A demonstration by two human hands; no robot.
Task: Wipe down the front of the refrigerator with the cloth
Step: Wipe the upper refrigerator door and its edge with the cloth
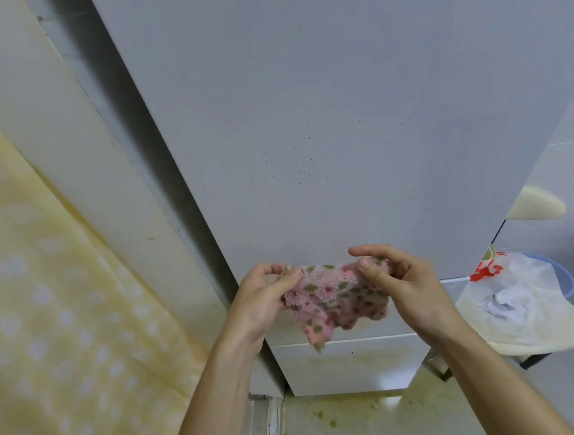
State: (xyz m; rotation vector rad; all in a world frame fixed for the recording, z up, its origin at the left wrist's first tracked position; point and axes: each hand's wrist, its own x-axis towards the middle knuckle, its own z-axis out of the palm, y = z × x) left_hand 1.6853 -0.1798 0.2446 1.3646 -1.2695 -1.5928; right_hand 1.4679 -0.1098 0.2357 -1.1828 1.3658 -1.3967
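A tall white refrigerator [322, 111] fills the middle of the head view, its upper door front speckled with small brown spots. Below a seam sits a lower door with a yellowish stain. In front of the upper door's bottom edge hangs a pink cloth [333, 303] with green and red dots. My left hand [268, 301] pinches its left top corner. My right hand [396, 277] pinches its right top corner between thumb and fingers. The cloth is stretched between both hands and droops below them, held just off the door.
A yellow curtain with white dots [45, 305] hangs at the left beside a cream wall panel. To the right of the refrigerator lie a white plastic bag [512, 299] on a cream round surface and a blue basin [558, 275]. The floor below is stained.
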